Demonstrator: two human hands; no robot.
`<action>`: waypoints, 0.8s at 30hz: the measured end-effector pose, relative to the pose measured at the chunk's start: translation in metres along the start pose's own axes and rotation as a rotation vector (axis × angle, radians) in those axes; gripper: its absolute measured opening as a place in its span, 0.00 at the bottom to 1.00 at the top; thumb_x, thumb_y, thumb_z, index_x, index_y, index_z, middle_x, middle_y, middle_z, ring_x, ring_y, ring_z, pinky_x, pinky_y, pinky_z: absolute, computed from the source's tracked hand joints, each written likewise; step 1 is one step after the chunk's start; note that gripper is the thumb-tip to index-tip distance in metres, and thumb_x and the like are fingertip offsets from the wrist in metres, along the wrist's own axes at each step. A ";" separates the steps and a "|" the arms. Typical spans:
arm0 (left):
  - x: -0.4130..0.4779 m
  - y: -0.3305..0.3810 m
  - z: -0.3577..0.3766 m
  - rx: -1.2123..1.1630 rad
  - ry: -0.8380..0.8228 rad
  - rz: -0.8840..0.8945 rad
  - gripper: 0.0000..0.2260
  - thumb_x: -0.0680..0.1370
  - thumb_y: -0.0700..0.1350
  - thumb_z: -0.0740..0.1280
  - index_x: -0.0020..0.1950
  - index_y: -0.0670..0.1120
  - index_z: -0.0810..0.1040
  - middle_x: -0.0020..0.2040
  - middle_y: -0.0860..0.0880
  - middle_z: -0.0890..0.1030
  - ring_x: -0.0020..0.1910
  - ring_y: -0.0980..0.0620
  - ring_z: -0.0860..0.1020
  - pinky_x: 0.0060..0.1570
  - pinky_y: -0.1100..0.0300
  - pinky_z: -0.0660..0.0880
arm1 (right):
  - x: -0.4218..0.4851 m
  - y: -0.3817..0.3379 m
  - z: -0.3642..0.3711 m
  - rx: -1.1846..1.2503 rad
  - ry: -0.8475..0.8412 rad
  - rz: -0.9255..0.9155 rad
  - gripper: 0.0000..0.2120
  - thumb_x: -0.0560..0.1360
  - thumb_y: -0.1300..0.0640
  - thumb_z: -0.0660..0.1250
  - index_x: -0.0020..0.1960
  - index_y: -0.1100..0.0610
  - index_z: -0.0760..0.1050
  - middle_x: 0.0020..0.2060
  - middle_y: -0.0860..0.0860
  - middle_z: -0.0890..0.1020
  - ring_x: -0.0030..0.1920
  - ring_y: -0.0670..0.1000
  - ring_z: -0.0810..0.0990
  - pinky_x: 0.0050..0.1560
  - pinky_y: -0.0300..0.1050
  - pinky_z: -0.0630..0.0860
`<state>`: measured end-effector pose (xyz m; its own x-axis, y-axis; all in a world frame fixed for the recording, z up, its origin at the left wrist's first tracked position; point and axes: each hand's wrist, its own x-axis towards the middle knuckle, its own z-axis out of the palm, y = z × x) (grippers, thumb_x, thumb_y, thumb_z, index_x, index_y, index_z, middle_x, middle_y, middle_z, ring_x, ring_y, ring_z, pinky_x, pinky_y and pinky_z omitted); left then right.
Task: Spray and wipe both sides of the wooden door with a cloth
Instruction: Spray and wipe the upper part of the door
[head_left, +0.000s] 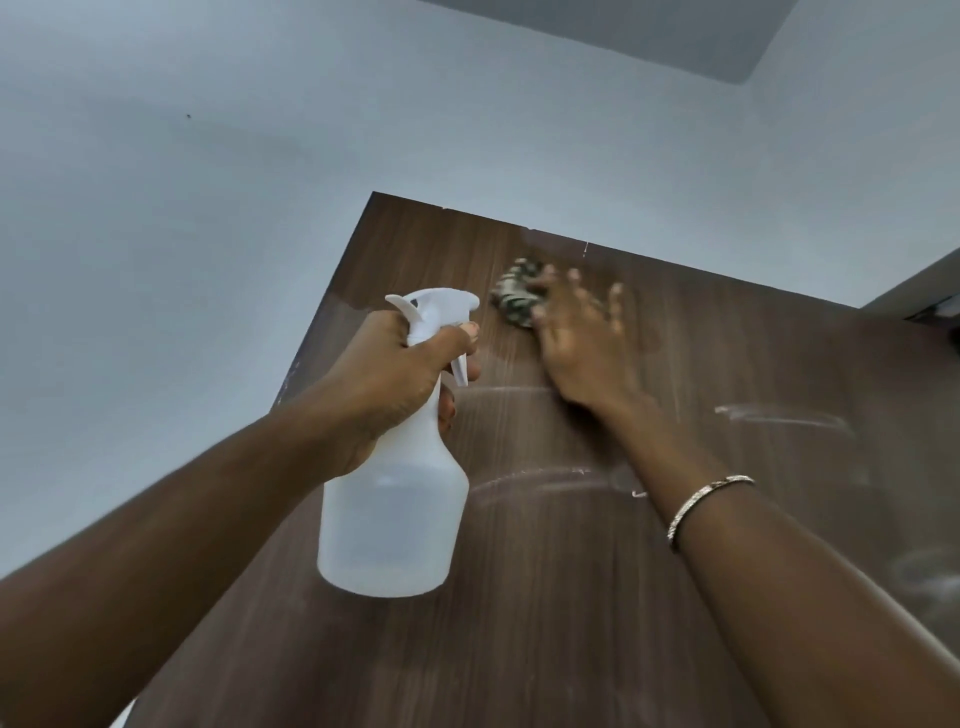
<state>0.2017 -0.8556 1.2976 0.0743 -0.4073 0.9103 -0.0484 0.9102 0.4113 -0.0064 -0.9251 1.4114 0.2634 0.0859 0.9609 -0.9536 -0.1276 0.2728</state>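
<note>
Cloth (514, 301) part-under R fingers (614, 312) nr door (571, 597) top; spray bottle (395, 519) in L hand (392, 374)

The cloth (514, 299) (blurred) lies partly hidden under the right hand (584, 343).

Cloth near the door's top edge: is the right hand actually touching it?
Touching. The head view, though blurred, shows the cloth with its edge running under the fingers of the right hand, which lies spread on the door.

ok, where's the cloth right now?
Head view: cloth against the wooden door near its top edge, pressed by the right hand, right of the spray bottle.
</note>
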 end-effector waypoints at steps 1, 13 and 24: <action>0.000 0.000 0.004 0.018 0.011 0.000 0.12 0.79 0.55 0.66 0.60 0.53 0.74 0.46 0.48 0.83 0.27 0.54 0.80 0.27 0.63 0.76 | -0.001 0.024 -0.003 -0.020 0.055 0.138 0.23 0.86 0.53 0.54 0.80 0.55 0.62 0.78 0.60 0.67 0.81 0.58 0.60 0.81 0.61 0.45; 0.009 0.011 0.026 0.090 0.124 -0.004 0.09 0.79 0.55 0.67 0.54 0.51 0.77 0.41 0.48 0.84 0.25 0.55 0.78 0.27 0.60 0.78 | 0.030 -0.020 0.002 0.115 -0.177 -0.102 0.24 0.88 0.49 0.49 0.83 0.53 0.57 0.83 0.54 0.55 0.83 0.54 0.47 0.80 0.58 0.37; 0.040 0.007 0.026 0.167 0.067 0.027 0.16 0.79 0.57 0.66 0.62 0.50 0.74 0.51 0.45 0.82 0.37 0.49 0.81 0.30 0.58 0.79 | 0.087 0.035 0.004 -0.002 -0.069 0.258 0.25 0.87 0.52 0.50 0.83 0.50 0.55 0.84 0.53 0.53 0.83 0.57 0.47 0.80 0.64 0.43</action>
<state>0.1787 -0.8673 1.3381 0.1372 -0.3721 0.9180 -0.2155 0.8934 0.3943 -0.0159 -0.9258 1.5045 0.0206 -0.0166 0.9997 -0.9908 -0.1341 0.0182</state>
